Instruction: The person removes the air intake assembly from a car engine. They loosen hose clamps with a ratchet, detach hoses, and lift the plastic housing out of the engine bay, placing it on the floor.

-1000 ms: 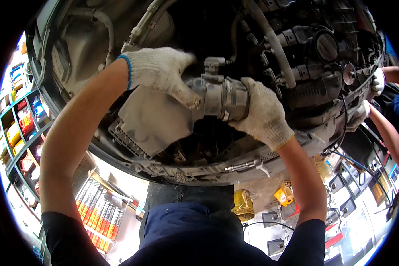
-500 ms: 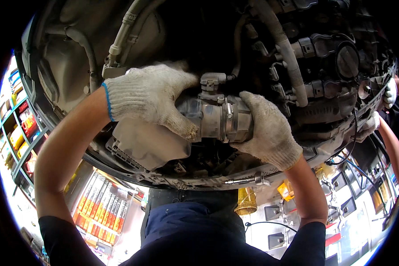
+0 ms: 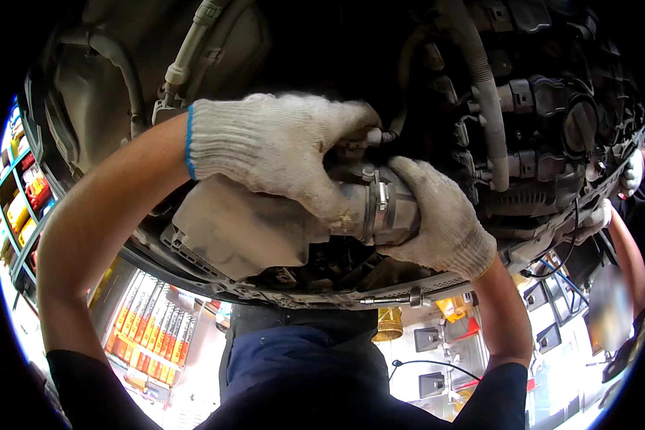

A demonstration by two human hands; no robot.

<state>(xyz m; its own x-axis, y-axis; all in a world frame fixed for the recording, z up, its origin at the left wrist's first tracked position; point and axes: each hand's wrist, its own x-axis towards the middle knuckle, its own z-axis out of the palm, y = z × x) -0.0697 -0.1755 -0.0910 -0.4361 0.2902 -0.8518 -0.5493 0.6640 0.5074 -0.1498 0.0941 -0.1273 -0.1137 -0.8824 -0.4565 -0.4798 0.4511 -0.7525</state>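
Both my hands wear whitish knitted work gloves in a car's engine bay. My left hand (image 3: 272, 147) is closed round the air intake pipe (image 3: 349, 208) beside the dusty air filter box (image 3: 244, 226). Its thumb presses the near side of the pipe, and its fingers reach over the top to a small plug connector (image 3: 372, 137), which they partly cover. My right hand (image 3: 448, 222) grips the intake hose (image 3: 400, 215) from the right, thumb below and fingers behind. Between the hands, a metal hose clamp (image 3: 382, 197) circles the joint.
A ratchet wrench (image 3: 394, 299) lies along the front edge of the bay. Ribbed tubing (image 3: 489, 107) and engine parts stand to the right. Another person's gloved hand (image 3: 632, 173) rests at the far right edge. Below are a yellow bucket (image 3: 388, 326) and a rack of orange boxes (image 3: 150, 330).
My left hand has slid right along the pipe, and its fingers now reach over the connector. My right hand keeps its grip on the hose. The view has shifted slightly.
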